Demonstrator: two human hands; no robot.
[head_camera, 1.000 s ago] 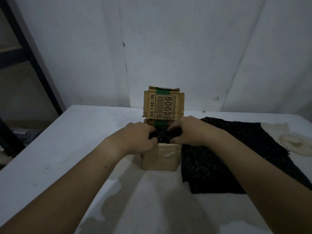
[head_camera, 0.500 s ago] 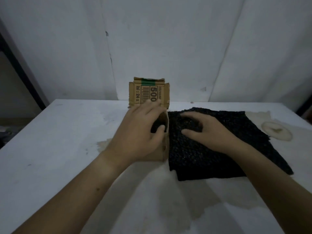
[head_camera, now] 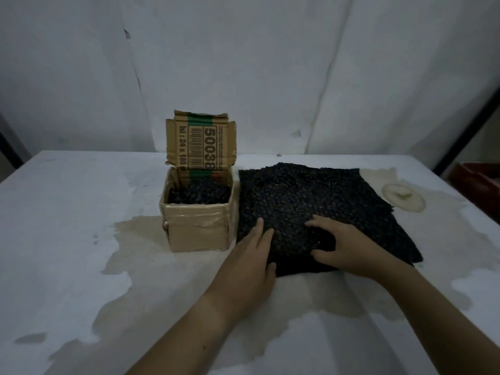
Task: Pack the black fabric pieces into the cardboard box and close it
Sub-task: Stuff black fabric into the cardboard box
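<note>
Head view, packing in progress. The cardboard box point(head_camera: 198, 220) stands on the table point(head_camera: 67, 212) with its lid flap point(head_camera: 201, 143) upright at the far side. Packed fabric point(head_camera: 198, 194) already lies inside it, below the rim. The black fabric stack point(head_camera: 311, 201) lies flat just to the right of the box, its left edge close against the box wall.

The left hand point(head_camera: 250, 255) rests on the stack's near left corner. Its fingers are straight and released, with the thumb at the near edge. The right hand point(head_camera: 341, 244) sits further in on the stack, fingers bent, tips pressed into the top layer and thumb opposed. I cannot tell whether a layer is actually pinched between them.

I judge the step in hand to be separating the next piece for the box. To do it well, I would:
- hold the left hand flat as an anchor, so the lower layers stay put;
- have the right hand peel only the uppermost piece;
- fold or roll that piece narrower than the box opening before it goes in;
- press it down below the rim, so the flap can fold shut later.

The textured, limp fabric will likely cling to the layer beneath, so a slow peel from a corner seems safer than a lift from the middle.
</note>
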